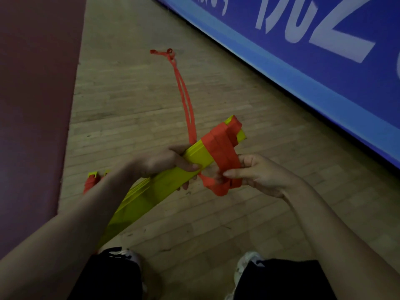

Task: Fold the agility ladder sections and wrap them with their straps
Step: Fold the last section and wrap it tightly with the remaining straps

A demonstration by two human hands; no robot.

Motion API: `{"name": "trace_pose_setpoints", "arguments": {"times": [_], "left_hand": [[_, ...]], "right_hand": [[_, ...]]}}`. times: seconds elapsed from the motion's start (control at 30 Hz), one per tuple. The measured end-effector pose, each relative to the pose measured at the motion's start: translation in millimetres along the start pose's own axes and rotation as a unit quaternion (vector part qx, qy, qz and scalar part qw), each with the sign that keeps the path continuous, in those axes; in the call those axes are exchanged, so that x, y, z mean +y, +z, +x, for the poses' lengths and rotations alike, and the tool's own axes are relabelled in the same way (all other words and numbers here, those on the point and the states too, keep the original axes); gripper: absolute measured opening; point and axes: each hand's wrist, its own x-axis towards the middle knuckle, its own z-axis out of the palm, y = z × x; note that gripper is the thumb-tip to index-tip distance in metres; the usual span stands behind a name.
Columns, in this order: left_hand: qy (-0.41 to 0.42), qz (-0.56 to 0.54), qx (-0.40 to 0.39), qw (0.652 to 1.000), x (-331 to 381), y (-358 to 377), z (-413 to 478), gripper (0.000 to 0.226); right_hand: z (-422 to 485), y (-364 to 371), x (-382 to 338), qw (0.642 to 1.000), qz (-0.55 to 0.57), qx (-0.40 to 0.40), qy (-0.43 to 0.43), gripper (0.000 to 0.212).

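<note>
Nearest, at six o'clock, are the person's black shorts [281,280] and white trainers [246,263], planted on the pale wooden plank floor [129,94]. Both forearms reach up from there to the work at mid-frame.

The folded stack of flat yellow plastic ladder rungs [151,191] is held off the floor, running from seven o'clock up toward two o'clock. The left hand [164,161] grips it near the middle, fingers curled over the top face. Just beside it at three o'clock, the right hand [257,174] pinches a loop of the flat orange webbing strap [223,144] between thumb and fingertips below the stack's far end, where several turns already cross over the rungs. A second orange band [91,182] shows at the stack's near end, partly hidden by the left forearm.

The wrapping step looks well under way. The loose orange tail [184,94] climbs to twelve o'clock and ends in a small ring [170,53] on the floor. The next move likely calls for drawing that slack in, keeping tension, and winding again.

Farthest off, a blue banner with white lettering [303,61] runs along one o'clock, and a dark red panel [36,105] stands at nine.
</note>
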Motion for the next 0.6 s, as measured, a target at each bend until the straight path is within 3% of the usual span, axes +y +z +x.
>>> {"name": "trace_pose_setpoints", "arguments": {"times": [0.13, 0.27, 0.43, 0.5, 0.6], "left_hand": [[-0.007, -0.035, -0.016, 0.999, -1, -3, 4, 0.057], [-0.011, -0.054, -0.022, 0.998, -1, -8, 5, 0.059], [-0.002, -0.101, -0.048, 0.994, 1, -18, 0, 0.036], [0.013, -0.124, -0.093, 0.988, 2, -18, -2, 0.03], [0.038, -0.147, -0.144, 0.978, 3, -18, -3, 0.043]], "right_hand": [[9, 1, 3, 0.997, -0.047, 0.063, 0.002, 0.013], [13, 2, 0, 0.997, -0.071, 0.039, -0.014, 0.011], [23, 14, 1, 0.997, 0.01, 0.034, -0.074, 0.002], [27, 15, -1, 0.993, 0.009, 0.032, -0.11, 0.011], [29, 11, -4, 0.989, 0.029, 0.008, -0.145, 0.024]]}}
